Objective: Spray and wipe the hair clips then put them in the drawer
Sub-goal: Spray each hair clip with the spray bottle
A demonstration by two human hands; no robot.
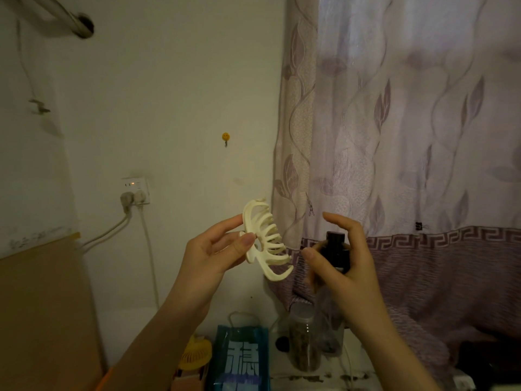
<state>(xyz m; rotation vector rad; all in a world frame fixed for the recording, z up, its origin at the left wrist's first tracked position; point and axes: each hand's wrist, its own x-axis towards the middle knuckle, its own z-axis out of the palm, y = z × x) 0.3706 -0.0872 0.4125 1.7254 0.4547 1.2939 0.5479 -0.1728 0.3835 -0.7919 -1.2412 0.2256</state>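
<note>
Aloft, hair clip (266, 239) (cream) beside spray bottle (335, 251)

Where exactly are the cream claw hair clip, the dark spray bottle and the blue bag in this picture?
cream plastic claw hair clip (262, 238): head view, on its curved teeth.
dark spray bottle (335, 249): head view, on its body below the cap.
blue printed bag (239, 359): head view, on its front panel.

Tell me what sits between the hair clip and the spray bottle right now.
Nothing solid: in the head view only the curtain behind shows between the hair clip and the spray bottle.
</note>
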